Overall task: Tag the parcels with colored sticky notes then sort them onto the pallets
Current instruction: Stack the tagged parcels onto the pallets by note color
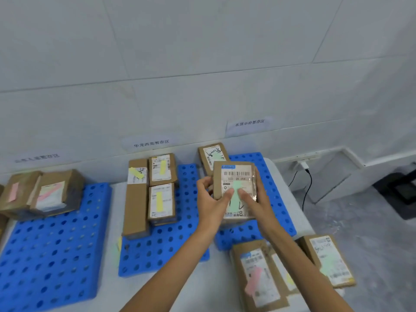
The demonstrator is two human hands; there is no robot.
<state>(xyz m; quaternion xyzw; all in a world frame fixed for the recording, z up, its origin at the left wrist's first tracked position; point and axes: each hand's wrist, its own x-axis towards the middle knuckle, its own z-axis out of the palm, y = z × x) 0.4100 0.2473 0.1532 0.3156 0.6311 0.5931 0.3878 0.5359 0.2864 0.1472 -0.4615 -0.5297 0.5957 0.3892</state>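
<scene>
- Head view: both hands grasp one parcel (pixel 236 174) over the right pallet (pixel 279 199). I cannot tell whether it rests on the pallet or is held clear of it.
- The left hand (pixel 210 201) clasps the parcel's left edge, thumb pressed on the label.
- The right hand (pixel 255 199) clasps the right edge with its thumb on top. Its fingers are hidden behind the box.
- A green note (pixel 235 199) lies on the label between the thumbs, its lower part washed out.
- A rear parcel (pixel 211 155), also tagged green, sits just behind, its near end covered by the held one.
- The middle pallet (pixel 162 248) bears a long box (pixel 136 203) and two small boxes (pixel 161 203), all with yellow notes.
- A yellow-green smear (pixel 119 244) at that pallet's left edge is too blurred to identify.
- The left pallet (pixel 56 248), cut off by the frame, carries pink-tagged boxes (pixel 56 194). The leftmost is cropped.
- On the counter (pixel 218 289) lie a pink-tagged parcel (pixel 256 275) and a green-tagged parcel (pixel 328 260). Between them is one mostly hidden under the right forearm.
- The wall signs (pixel 151 143) are blurred, the leftmost unreadable.
</scene>
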